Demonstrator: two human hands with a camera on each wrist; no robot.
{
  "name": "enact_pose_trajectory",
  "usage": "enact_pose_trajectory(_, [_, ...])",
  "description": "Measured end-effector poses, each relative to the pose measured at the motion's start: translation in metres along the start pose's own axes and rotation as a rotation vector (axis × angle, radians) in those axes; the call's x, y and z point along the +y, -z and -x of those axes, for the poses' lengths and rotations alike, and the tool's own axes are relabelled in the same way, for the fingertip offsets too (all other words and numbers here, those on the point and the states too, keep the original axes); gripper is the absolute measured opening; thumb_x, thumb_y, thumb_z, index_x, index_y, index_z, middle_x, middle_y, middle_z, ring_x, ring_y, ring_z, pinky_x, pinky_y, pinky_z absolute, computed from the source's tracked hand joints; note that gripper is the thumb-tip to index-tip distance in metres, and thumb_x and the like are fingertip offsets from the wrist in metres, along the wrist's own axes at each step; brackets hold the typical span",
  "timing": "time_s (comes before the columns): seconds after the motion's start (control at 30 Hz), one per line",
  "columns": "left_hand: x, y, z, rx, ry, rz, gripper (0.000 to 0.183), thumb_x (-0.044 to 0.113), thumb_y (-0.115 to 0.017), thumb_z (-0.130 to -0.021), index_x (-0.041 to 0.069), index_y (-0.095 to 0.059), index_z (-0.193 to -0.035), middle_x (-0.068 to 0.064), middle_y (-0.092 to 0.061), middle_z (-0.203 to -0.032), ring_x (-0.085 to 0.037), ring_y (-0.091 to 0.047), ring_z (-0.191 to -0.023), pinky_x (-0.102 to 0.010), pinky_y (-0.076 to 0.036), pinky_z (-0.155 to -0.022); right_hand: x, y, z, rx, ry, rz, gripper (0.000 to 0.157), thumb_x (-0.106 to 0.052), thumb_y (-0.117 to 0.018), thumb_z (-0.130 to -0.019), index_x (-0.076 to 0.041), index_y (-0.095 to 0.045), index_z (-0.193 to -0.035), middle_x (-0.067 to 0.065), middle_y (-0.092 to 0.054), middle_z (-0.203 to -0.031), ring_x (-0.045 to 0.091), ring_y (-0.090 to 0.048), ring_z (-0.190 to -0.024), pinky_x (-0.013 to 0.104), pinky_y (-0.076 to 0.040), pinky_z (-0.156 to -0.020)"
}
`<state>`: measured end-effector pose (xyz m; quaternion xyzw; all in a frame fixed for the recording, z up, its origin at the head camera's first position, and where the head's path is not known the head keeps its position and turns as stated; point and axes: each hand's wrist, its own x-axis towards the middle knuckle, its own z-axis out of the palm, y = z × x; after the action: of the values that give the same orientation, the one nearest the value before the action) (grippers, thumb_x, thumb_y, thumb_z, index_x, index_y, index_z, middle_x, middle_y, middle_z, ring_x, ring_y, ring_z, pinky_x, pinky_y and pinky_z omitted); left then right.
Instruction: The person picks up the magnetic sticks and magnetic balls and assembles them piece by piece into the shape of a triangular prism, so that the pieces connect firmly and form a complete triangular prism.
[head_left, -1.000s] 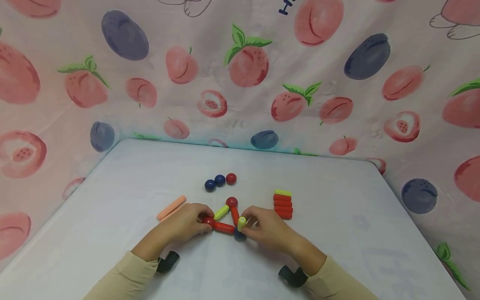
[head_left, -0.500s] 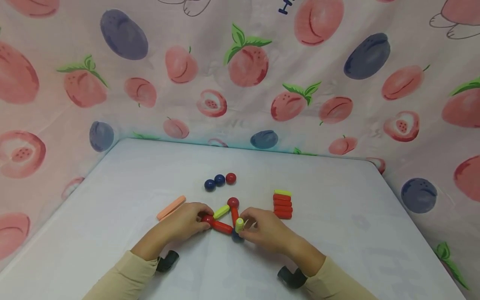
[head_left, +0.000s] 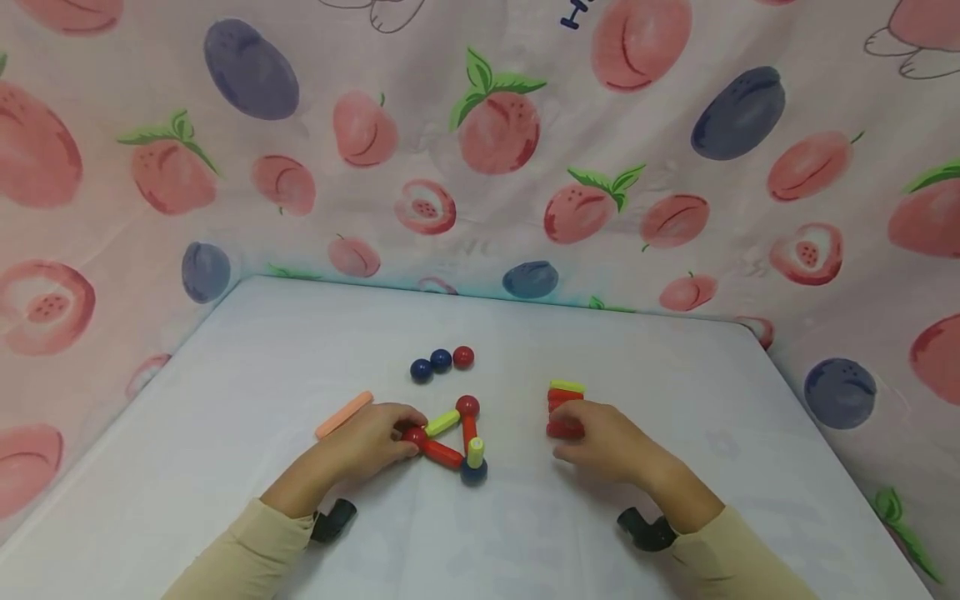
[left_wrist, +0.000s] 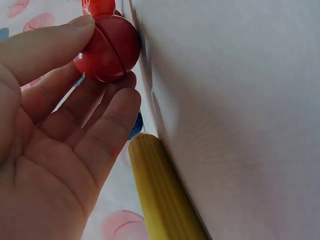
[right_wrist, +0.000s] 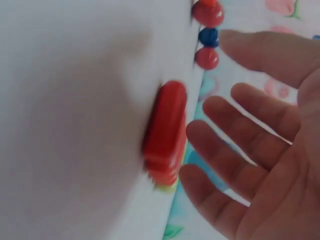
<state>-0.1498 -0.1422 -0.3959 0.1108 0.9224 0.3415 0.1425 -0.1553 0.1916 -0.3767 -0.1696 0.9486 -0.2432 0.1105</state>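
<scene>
My left hand point(head_left: 375, 442) pinches a red ball point(left_wrist: 112, 50) between thumb and fingers. That ball is one corner of a triangle of sticks and balls, with a second red ball point(head_left: 467, 406) at the far corner and a blue ball point(head_left: 473, 472) at the near right. Two red sticks and a yellow-green one form the sides. Another yellow-green stick point(head_left: 476, 452) stands up on the blue ball. My right hand point(head_left: 607, 437) hovers at the row of red sticks point(right_wrist: 167, 120), fingers spread, nothing held; in the head view it partly covers them.
Two blue balls and a red ball point(head_left: 463, 357) lie in a line behind the triangle. An orange stick point(head_left: 345, 414) lies beyond my left wrist. At the row's far end is a yellow-green stick point(head_left: 567, 386). A fruit-print cloth point(head_left: 480, 208) stands behind the white table point(head_left: 675, 367).
My right hand has let go of the upright yellow-green stick, which stays on the blue ball, and moved right to the red sticks. The left hand keeps its hold on the red ball.
</scene>
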Motion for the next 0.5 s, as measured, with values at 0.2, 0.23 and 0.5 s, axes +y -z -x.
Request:
enact_pose_trajectory(0.2, [0.0, 0.001, 0.0, 0.003, 0.001, 0.011, 0.034, 0.009, -0.078, -0.087, 0.014, -0.071, -0.12, 0.004, -0.067, -0.108, -0.015, -0.059, -0.096, -0.039, -0.053, -0.092, 0.01, 0.003, 0.002, 0.003, -0.022, 0.099, 0.035, -0.013, -0.079, -0.085, -0.007, -0.067, -0.117, 0.002, -0.066, -0.108, 0.024, -0.059, -0.103, 0.047, -0.052, -0.093])
enact_pose_trajectory(0.23, [0.0, 0.001, 0.0, 0.002, 0.003, 0.014, 0.034, 0.009, -0.078, -0.087, 0.014, -0.071, -0.12, 0.004, -0.067, -0.108, -0.015, -0.059, -0.096, -0.039, -0.053, -0.092, 0.011, 0.003, 0.002, 0.002, -0.025, 0.104, 0.034, -0.012, -0.078, -0.085, -0.006, -0.068, -0.117, 0.002, -0.066, -0.109, 0.024, -0.059, -0.103, 0.047, -0.052, -0.093])
enact_pose_trajectory(0.5, [-0.003, 0.002, -0.002, 0.001, 0.01, 0.057, 0.038, 0.008, -0.078, -0.086, 0.013, -0.069, -0.123, 0.002, -0.066, -0.112, -0.017, -0.061, -0.102, -0.039, -0.054, -0.091, 0.014, -0.002, -0.001, 0.016, -0.03, 0.101, 0.03, -0.01, -0.076, -0.086, -0.006, -0.068, -0.115, 0.003, -0.066, -0.107, 0.025, -0.059, -0.102, 0.048, -0.051, -0.094])
